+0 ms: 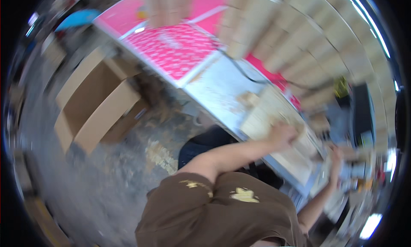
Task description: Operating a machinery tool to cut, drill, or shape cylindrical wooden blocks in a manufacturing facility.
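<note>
My left hand point(283, 136) rests on or just over a pale, cream-coloured flat piece point(267, 112) that looks like board or wood, lying along the worktable. Its fingers are smeared by motion, so their grip does not show. Farther right, my right hand point(336, 156) is raised beside the right end of the pale pieces, near a dark edge. Blur hides its fingers too, and I cannot make out anything in it. A second pale flat panel point(295, 163) lies on the table close to my left forearm. A small crumpled tan bit point(248, 98) sits beyond the first piece.
The white worktable point(214, 86) runs diagonally, with a pink printed sheet point(171, 48) at its far left. Tall stacks of tan cartons point(295, 41) line the back. An open cardboard box point(92, 101) stands on the floor at left. A black cable point(239, 69) crosses the tabletop.
</note>
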The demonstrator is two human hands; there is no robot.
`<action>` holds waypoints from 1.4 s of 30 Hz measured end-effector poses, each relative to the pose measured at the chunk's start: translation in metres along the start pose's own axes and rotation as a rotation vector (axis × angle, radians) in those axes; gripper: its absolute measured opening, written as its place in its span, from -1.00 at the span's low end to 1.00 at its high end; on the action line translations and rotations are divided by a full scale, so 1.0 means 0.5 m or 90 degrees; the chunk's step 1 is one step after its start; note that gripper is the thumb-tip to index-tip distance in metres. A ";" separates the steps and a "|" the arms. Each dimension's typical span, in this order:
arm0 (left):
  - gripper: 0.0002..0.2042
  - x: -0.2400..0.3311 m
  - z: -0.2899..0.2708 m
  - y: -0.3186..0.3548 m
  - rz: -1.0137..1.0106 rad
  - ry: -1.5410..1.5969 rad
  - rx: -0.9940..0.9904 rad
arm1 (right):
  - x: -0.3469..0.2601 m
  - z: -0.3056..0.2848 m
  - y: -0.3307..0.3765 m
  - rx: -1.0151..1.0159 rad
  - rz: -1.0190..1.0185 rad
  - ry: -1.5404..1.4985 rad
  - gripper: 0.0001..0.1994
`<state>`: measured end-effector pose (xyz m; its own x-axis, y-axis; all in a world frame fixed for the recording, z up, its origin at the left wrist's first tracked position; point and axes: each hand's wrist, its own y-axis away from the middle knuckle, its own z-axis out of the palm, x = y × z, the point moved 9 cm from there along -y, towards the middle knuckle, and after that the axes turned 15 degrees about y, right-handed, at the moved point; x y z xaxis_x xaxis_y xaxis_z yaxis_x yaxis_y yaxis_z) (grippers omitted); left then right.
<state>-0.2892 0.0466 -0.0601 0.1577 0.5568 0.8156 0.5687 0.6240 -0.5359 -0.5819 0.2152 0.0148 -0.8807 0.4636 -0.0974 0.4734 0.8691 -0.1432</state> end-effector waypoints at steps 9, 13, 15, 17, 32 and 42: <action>-0.67 0.047 -0.163 0.014 -0.024 0.048 -0.113 | -0.293 -0.003 0.115 0.134 -0.103 0.029 -0.74; -0.75 0.011 -0.284 0.038 -0.211 0.228 -0.029 | -0.271 -0.015 0.135 0.129 -0.096 -0.005 -0.75; -0.78 0.039 -0.302 0.033 -0.329 0.294 -0.012 | -0.273 -0.016 0.143 0.134 -0.087 -0.018 -0.76; -0.79 0.050 -0.299 0.035 -0.486 0.338 0.039 | -0.290 -0.020 0.146 0.135 -0.093 -0.034 -0.77; -0.60 -0.036 -0.195 0.044 -0.692 0.394 -0.026 | -0.295 -0.005 0.141 0.107 -0.098 -0.084 -0.77; -0.57 -0.017 -0.090 0.044 -0.615 0.424 -0.034 | -0.340 -0.005 0.125 0.131 -0.099 -0.063 -0.70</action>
<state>-0.2415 0.0311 -0.0689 0.0244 -0.5420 0.8400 0.7145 0.5972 0.3645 -0.4025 0.1910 0.0248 -0.9416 0.2999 -0.1530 0.3357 0.8705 -0.3598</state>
